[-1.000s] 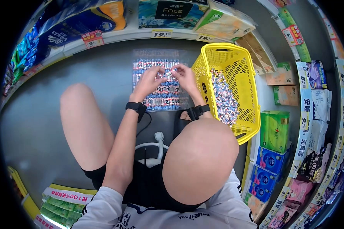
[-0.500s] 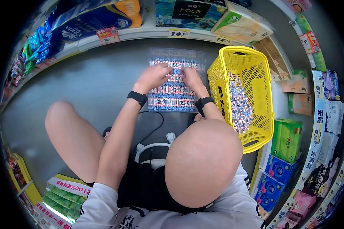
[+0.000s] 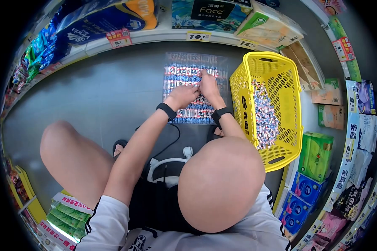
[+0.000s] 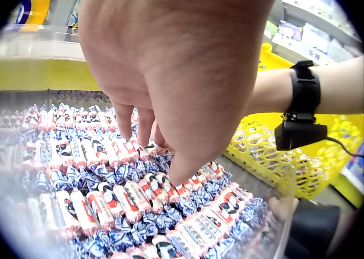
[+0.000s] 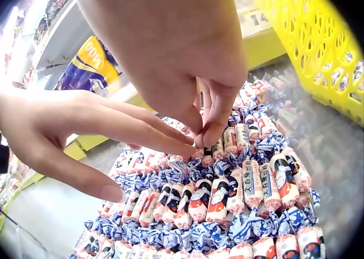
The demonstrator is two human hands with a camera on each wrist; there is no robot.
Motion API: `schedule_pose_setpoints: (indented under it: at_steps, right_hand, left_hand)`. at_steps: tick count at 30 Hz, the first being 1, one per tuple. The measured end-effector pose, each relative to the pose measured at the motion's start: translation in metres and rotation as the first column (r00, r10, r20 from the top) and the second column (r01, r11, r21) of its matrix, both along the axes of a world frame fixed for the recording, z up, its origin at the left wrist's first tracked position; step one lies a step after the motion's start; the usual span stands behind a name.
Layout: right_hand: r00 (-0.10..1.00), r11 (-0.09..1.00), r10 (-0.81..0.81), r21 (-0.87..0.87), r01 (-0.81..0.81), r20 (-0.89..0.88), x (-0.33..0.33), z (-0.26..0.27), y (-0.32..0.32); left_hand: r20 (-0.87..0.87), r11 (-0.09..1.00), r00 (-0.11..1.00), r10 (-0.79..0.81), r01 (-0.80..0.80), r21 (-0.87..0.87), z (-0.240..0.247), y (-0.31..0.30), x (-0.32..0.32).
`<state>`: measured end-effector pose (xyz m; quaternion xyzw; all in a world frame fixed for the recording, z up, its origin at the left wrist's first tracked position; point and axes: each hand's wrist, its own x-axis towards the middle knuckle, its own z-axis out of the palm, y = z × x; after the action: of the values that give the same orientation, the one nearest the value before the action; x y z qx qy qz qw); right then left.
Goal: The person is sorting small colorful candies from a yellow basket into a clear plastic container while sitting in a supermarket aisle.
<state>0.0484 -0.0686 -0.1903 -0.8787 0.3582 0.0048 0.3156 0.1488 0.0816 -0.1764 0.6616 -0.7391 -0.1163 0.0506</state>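
A clear plastic box [image 3: 225,77] on the floor holds rows of wrapped candies [image 3: 192,113], white with red and black prints and blue twisted ends. My right hand [image 3: 209,86] reaches over the middle rows; in the right wrist view its thumb and fingertips pinch a wrapped candy [image 5: 207,159], partly hidden by the fingers. Beside it, my left hand [image 3: 183,97] stretches its fingers nearly straight across the rows, tips close to the right hand's fingertips. The left thumb [image 5: 108,186] stands apart, over the candies, in the right wrist view.
A yellow basket [image 3: 300,113] with many loose candies [image 3: 264,119] stands right of the box. Shelves with tissue packs [image 3: 316,154] run along the right and back. My raised knee [image 3: 222,184] is close below the box, and a white ring-shaped stand [image 3: 155,169] lies between the legs.
The head view has shifted, so box and basket appear further right. My hands met over the candies, then parted; the left has since come nearer me and back beside the right.
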Motion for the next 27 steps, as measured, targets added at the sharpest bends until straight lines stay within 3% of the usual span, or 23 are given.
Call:
schedule_pose_setpoints:
  at_steps: [3,8,10,14,16,20,22,23,24,27]
  right_hand:
    - [0.993,0.999,-0.006,-0.051,0.012,0.118,-0.006,0.002,0.004]
    - [0.984,0.993,-0.049,-0.094,0.066,0.172,-0.017,0.019,0.007]
    - [0.946,0.996,-0.023,-0.074,0.050,0.324,-0.022,0.028,0.003]
    - [0.905,0.997,-0.025,-0.051,0.052,0.425,-0.033,0.056,0.007]
    - [0.867,0.994,-0.107,0.031,0.105,0.487,-0.039,0.075,0.009]
    - [0.836,0.988,-0.154,0.082,0.130,0.527,-0.055,0.111,0.015]
    - [0.838,0.994,-0.103,0.084,0.069,0.536,-0.066,0.121,0.016]
    - [0.833,0.999,-0.034,-0.014,0.051,0.552,-0.067,0.120,0.013]
    - [0.832,0.998,-0.038,-0.015,0.056,0.553,-0.071,0.121,0.011]
    - [0.822,0.994,-0.076,-0.021,0.107,0.564,-0.072,0.141,0.011]
  left_hand:
    - [0.014,1.000,1.000,-0.007,0.007,0.008,-0.003,-0.001,-0.004]
    - [0.096,0.992,0.987,-0.129,0.128,0.012,0.020,-0.010,-0.006]
    - [0.092,0.978,0.974,-0.206,0.205,0.023,0.033,-0.017,-0.006]
    - [0.058,0.937,0.938,-0.341,0.335,0.094,0.069,-0.027,-0.009]
    - [0.045,0.921,0.920,-0.389,0.387,0.050,0.087,-0.028,-0.008]
    - [-0.001,0.895,0.897,-0.442,0.441,0.068,0.122,-0.032,-0.009]
    - [0.028,0.852,0.852,-0.523,0.522,0.032,0.133,-0.039,-0.006]
    - [0.059,0.818,0.816,-0.575,0.573,0.055,0.135,-0.049,-0.005]
    - [0.064,0.814,0.817,-0.574,0.559,0.160,0.149,-0.056,-0.010]
    - [0.130,0.812,0.807,-0.576,0.548,0.200,0.171,-0.061,-0.018]
